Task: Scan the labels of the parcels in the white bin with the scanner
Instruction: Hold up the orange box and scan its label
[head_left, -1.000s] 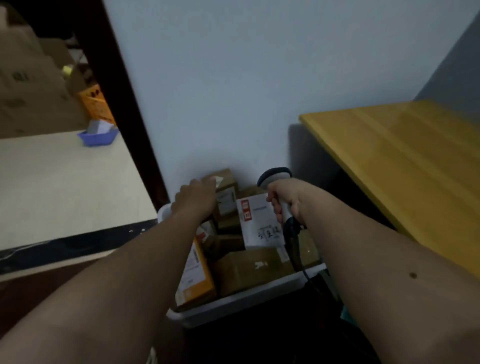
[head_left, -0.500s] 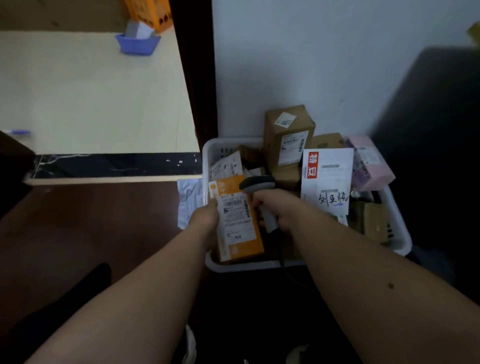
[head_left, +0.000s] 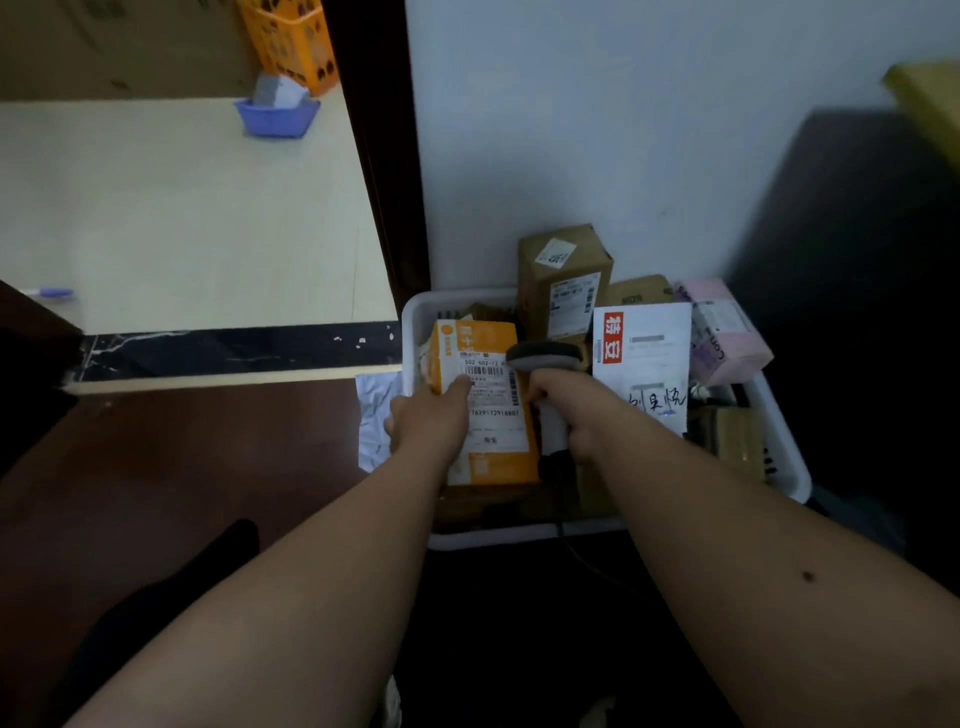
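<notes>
The white bin (head_left: 784, 457) stands on the floor against the wall, packed with several parcels. My left hand (head_left: 428, 415) grips an orange box (head_left: 485, 338) by its left side, thumb on its white barcode label, which faces me. My right hand (head_left: 576, 410) is closed around the handle of the scanner (head_left: 545, 358), whose dark head sits just right of that label. Beside it stand a white parcel (head_left: 644, 353) with a red mark and handwriting, a tall brown carton (head_left: 563, 280) and a pink parcel (head_left: 727, 338).
A pale floor area (head_left: 182, 218) lies to the left with a blue tray (head_left: 278, 117), an orange crate (head_left: 291, 41) and a pen (head_left: 52, 293). A dark door frame (head_left: 374, 156) rises left of the bin. Crumpled white plastic (head_left: 374, 415) lies by the bin.
My view dropped and swung left. My left hand left the back carton, took the orange box and raised it. My right hand brought the scanner from the white parcel to its label.
</notes>
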